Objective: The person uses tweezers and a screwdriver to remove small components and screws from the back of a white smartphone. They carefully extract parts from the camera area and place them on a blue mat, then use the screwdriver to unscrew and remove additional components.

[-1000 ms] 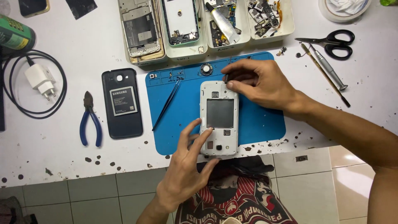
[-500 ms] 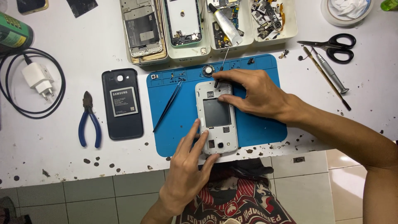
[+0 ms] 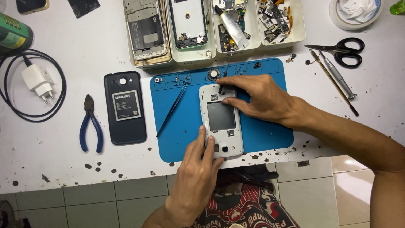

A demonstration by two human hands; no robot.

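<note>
A white phone body (image 3: 221,120) with its back cover off is laid lengthwise on the blue repair mat (image 3: 270,131), its lower end reaching the mat's near edge. It is steadied at that lower end by the left hand (image 3: 196,177), whose fingers are pressed flat on the frame rather than pinched around it. At the top of the phone a thin dark-tipped screwdriver (image 3: 224,74) is pinched between the fingers of the right hand (image 3: 257,99), its tip set against the upper edge of the frame and its shaft slanting away toward the trays. Compared with half a second ago, the phone is seen to lie a little further from the top edge of the mat, and the right hand has been drawn down with it — the tool is now planted on the phone's top corner. On the mat, black tweezers (image 3: 172,109) lie just left of the phone and a small round part (image 3: 213,74) rests near the mat's top edge. Off the mat to the left are a dark back cover carrying a battery (image 3: 125,107), blue-handled pliers (image 3: 90,123) and a white charger with its black cable (image 3: 38,81). White trays of phone parts (image 3: 192,52) stand behind — scissors (image 3: 339,46) lie to the right.
</note>
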